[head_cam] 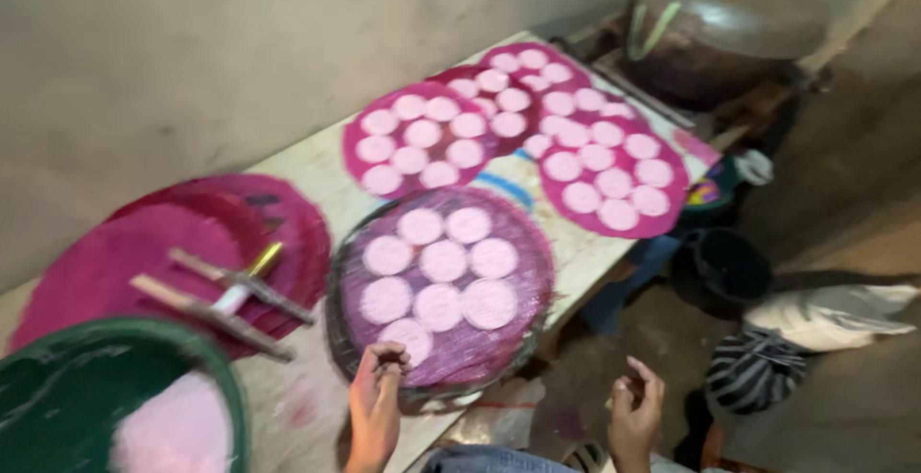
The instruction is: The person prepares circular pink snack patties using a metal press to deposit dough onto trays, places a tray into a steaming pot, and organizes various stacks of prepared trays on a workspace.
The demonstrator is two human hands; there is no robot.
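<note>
**Pink discs laid out on woven trays along a long tabletop**

The person's left hand (376, 398) rests at the near rim of a round, dark-edged woven tray covered in purple (441, 286), its fingers curled together and the fingertips (389, 353) touching or just beside the nearest pale pink round disc (410, 337); motion blur hides whether they pinch the disc or only press on it. The right hand (635, 415) hangs off the edge of the tabletop, well apart from the tray, loosely half-curled with the thumb raised and nothing visibly in it.

The tray carries nine or so such discs, set close in rows without overlapping. Judging by that spacing, the step is done well when each disc lies flat and stays clear of its neighbours and of the rim, handled lightly from the edge, since the discs look soft and thin.

Left of the tray lies a stack of bare magenta round mats (173, 252), with a crossed wooden frame and a yellow-handled tool (230, 295) on top. At the near left corner sits a green round basin holding pink batter (115, 406). Farther along the pale wooden tabletop (307, 166) three more magenta trays filled with pale discs (537, 128) overlap one another. Beyond them stands a large dark metal pot (729, 36). On the floor to the right are a black bucket (729, 267), a white sack (825, 315) and a striped cloth bundle (753, 369).
</note>
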